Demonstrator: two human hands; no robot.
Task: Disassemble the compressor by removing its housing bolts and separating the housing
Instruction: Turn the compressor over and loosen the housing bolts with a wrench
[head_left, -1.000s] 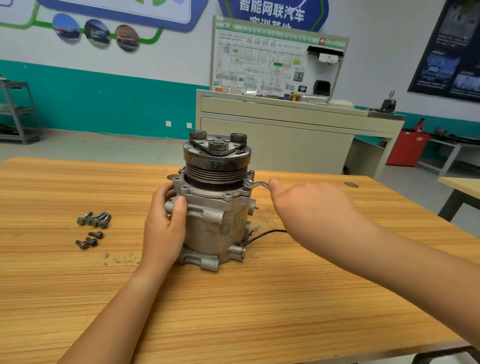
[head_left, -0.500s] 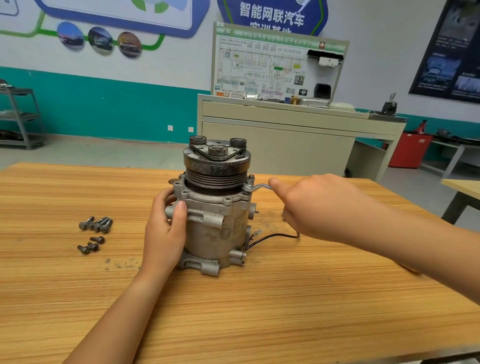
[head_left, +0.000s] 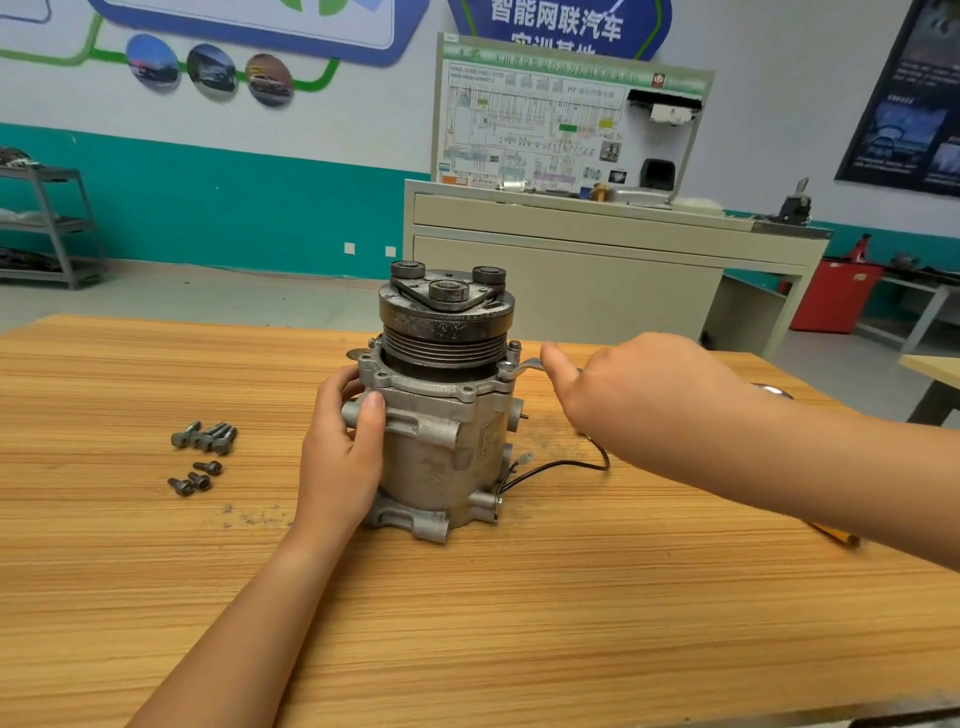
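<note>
A grey metal compressor (head_left: 441, 441) stands upright on the wooden table (head_left: 519, 623), its dark pulley and clutch (head_left: 447, 317) on top. My left hand (head_left: 343, 457) grips the housing's left side, thumb across the front. My right hand (head_left: 623, 395) holds a metal wrench (head_left: 524, 368) whose end sits on a bolt (head_left: 506, 370) at the right of the housing flange. Another flange bolt (head_left: 515, 347) stands just behind it. Several removed bolts (head_left: 205, 436) lie loose on the table to the left.
A black wire (head_left: 566, 467) runs from the compressor's right side across the table. Under my right forearm lies a yellow-handled tool (head_left: 836, 535). A beige training bench (head_left: 597, 249) stands behind the table, a red bin (head_left: 831, 296) to its right.
My right hand with the wrench has shifted slightly away from me, its thumb still against the wrench handle. The left hand keeps the same grip on the housing.
</note>
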